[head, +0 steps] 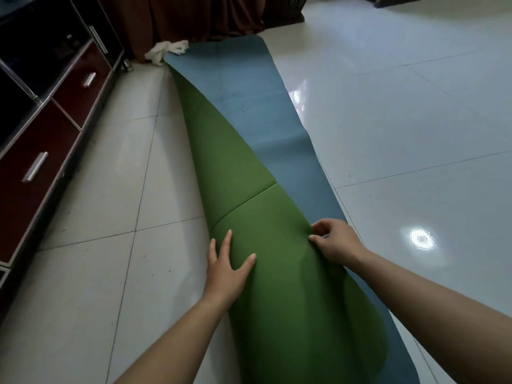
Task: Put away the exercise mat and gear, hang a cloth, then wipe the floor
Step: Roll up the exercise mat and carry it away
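A long exercise mat (257, 112) lies on the tiled floor, blue-grey on top and green underneath. Its left long side is folded over toward the right, so the green underside (249, 189) faces up along the near half. My left hand (225, 268) rests flat on the green fold with fingers spread. My right hand (333, 241) pinches the folded edge where green meets blue. A crumpled white cloth (166, 51) lies on the floor at the mat's far left corner.
A low cabinet with dark red drawers (41, 151) and metal handles runs along the left. Brown curtain fabric (194, 18) hangs down to the floor behind the mat's far end. Glossy white tiles (401, 120) stretch to the right, with light reflections.
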Motion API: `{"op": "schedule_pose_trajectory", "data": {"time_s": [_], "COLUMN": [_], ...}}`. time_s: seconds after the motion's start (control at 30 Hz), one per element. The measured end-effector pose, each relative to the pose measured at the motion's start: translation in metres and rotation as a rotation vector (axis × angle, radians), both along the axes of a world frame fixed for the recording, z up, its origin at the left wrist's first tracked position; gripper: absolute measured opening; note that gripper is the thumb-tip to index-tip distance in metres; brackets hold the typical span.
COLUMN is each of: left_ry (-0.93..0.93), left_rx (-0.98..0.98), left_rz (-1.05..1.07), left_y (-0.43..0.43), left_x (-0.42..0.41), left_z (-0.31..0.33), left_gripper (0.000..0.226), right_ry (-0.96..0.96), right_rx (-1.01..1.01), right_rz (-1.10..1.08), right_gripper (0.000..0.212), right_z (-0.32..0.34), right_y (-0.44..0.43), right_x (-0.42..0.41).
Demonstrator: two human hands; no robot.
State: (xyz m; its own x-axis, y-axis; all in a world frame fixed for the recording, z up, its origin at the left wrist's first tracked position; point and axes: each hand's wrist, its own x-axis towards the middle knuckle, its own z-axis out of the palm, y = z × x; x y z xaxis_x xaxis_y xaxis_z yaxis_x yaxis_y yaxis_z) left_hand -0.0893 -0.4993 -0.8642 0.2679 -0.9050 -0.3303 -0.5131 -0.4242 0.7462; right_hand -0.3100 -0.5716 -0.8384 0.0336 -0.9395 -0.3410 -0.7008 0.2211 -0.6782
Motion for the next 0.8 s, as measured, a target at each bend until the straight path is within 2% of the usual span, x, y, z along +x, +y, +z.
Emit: {"op": "schedule_pose_trajectory", "data": {"time_s": [0.43,0.8], "left_ry": [0.005,-0.043], "left_rx": [0.050,0.092], "left_rz": [-0.116,-0.240], "left_y": [-0.010,-0.004], "left_x": [0.002,-0.020], "left_z": [-0.003,-0.020], "left_gripper": [0.079,0.082], "right_ry": [0.155,0.226], "right_rx": [0.027,0.063], "right_rz": [-0.093,-0.169], "right_gripper": [0.002,0.017], "right_z": [-0.009,-0.029], "right_y": [0.017,0.039], "right_x": [-0.040,-0.077]}}
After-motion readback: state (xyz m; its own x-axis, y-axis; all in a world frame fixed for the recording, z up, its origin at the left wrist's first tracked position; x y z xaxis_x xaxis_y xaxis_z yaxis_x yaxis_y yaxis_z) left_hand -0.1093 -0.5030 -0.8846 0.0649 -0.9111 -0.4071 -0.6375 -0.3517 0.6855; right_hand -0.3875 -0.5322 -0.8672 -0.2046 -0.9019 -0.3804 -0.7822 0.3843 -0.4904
